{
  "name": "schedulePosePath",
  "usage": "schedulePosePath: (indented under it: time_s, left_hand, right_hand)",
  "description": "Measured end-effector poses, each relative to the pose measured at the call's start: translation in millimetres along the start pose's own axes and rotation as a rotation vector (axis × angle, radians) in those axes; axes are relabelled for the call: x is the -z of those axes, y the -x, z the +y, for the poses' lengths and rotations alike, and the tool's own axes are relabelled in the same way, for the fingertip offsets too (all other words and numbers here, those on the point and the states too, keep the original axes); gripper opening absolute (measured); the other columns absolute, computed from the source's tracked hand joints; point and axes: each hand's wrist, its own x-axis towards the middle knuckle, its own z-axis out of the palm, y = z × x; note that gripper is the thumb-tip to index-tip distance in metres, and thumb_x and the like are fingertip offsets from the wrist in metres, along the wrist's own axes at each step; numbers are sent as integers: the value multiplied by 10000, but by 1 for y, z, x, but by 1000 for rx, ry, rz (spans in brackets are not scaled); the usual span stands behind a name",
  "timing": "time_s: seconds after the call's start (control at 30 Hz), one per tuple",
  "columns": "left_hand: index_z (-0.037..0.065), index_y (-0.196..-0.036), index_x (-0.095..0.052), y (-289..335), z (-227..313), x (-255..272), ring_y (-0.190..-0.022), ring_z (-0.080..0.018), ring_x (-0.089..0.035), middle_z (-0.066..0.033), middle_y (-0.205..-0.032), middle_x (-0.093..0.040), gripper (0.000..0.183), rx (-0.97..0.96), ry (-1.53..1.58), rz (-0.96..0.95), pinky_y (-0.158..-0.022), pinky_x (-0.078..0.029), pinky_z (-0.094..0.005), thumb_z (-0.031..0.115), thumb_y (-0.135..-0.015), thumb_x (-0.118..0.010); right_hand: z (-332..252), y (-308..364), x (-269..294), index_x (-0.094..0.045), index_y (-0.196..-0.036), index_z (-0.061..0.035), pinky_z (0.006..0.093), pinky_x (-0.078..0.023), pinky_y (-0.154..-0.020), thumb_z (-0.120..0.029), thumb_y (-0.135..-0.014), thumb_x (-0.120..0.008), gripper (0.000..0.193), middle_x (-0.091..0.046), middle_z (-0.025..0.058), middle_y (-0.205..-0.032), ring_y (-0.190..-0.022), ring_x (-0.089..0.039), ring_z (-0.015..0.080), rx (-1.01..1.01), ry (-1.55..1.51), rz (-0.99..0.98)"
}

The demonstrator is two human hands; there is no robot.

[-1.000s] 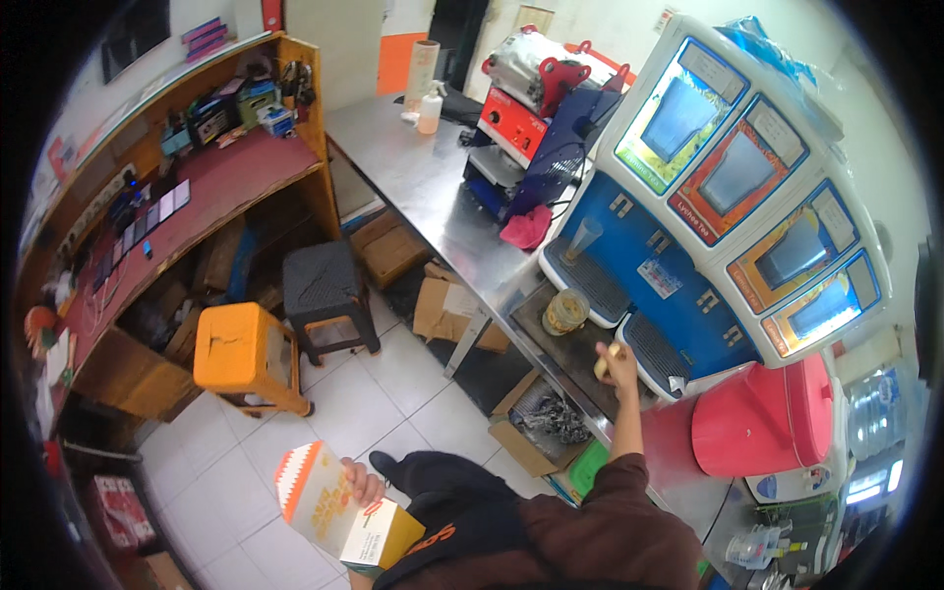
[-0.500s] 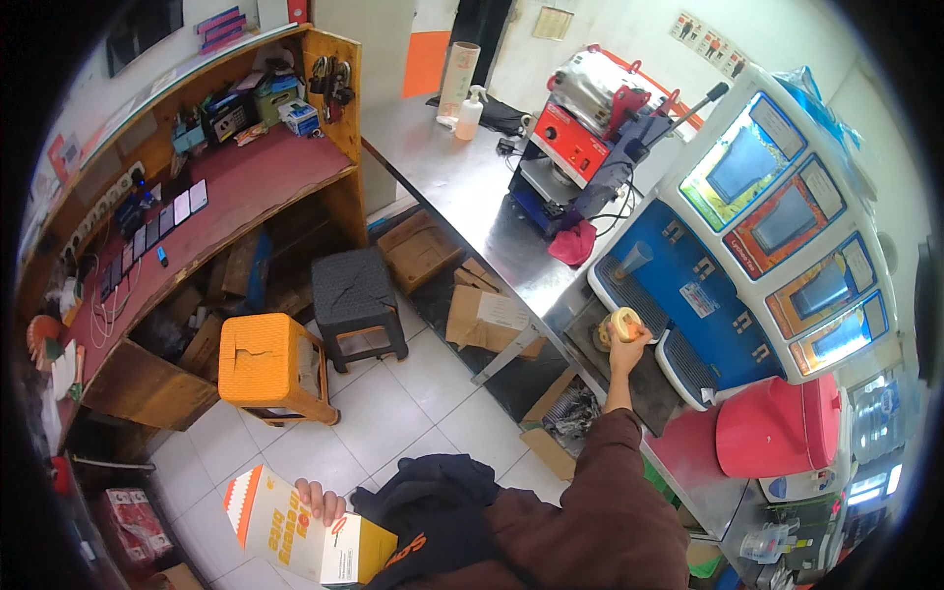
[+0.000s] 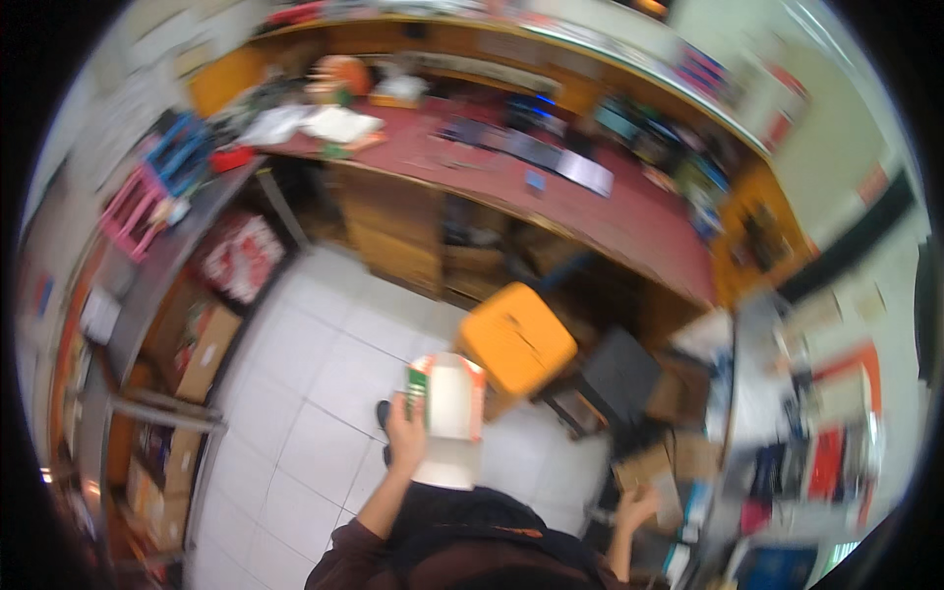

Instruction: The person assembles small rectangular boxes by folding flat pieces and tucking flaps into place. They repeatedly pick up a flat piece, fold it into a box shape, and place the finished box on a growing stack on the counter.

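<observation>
Open paperboard carton, held in the left hand

Item: paperboard carton (image 3: 454,405), white inside, green and orange at the edges; held in front of the torso, above the tiled floor (image 3: 308,393). Left hand (image 3: 407,433): gripping the carton by its left side wall, presumably to leave the mouth unobstructed and the inside facing the wearer.
Right hand (image 3: 639,505): out to the right, apart from the carton, fingers partly bent; blur prevents telling whether it holds anything. Seen against a cardboard box (image 3: 657,474); contact uncertain.
Surroundings: yellow plastic stool (image 3: 518,337), partly hidden by the carton; black stool (image 3: 621,379) just beside it. Both stand between wearer and red-topped desk (image 3: 639,236), obstructing the direct approach; phones lie in a row there, probably for charging. Metal counter (image 3: 749,359), right; metal-framed shelving (image 3: 162,411) holding cartons, left.
</observation>
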Motion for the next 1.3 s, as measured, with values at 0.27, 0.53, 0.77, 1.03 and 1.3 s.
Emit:
schedulePosePath:
  time_s: [0.27,0.53,0.77,1.03,1.3]
  left_hand:
    - [14,-923,-536,-173,-67,141,-721,-194,-620,-94,-782,-603,203,499,233,74,-605,-475,-357,216,-906,-546]
    - [-2,-1184,-482,-392,-113,225,-928,-221,-622,-124,-1086,-595,363,753,986,-153,-751,-529,-338,270,-959,-399]
    - [45,-907,-614,-719,-180,213,-669,-188,-644,-65,-804,-631,348,488,124,-475,-602,-517,-301,372,-922,-497]
    - [73,-894,-641,-1137,-170,195,-829,-319,-612,-139,-851,-638,144,-227,-431,-192,-756,-480,-388,186,-837,-571]
    - [66,-896,-594,-1352,-153,106,-1187,-352,-454,-171,-1275,-446,151,-503,-137,-487,-981,-390,-371,53,-749,-628]
  right_hand:
    - [-534,43,-98,-572,-1170,-58,365,-484,-775,-400,-904,-522,436,-634,148,-1025,-918,-611,232,576,-646,-1852]
    - [-768,35,-196,-635,-1071,-44,409,-487,-753,-340,-847,-584,374,-654,219,-856,-814,-631,369,950,-309,-1506]
    - [-926,-62,-358,-623,-1049,-3,354,-483,-742,-206,-831,-628,298,-669,161,-887,-819,-641,235,400,-946,-1263]
    - [-1155,-212,-462,-612,-1019,-8,344,-478,-802,-122,-731,-700,322,-629,108,-990,-923,-597,212,346,-1152,-1343]
    - [-1316,-236,-541,-638,-962,-40,340,-476,-795,-117,-713,-669,263,-640,101,-893,-877,-616,249,536,-824,-764]
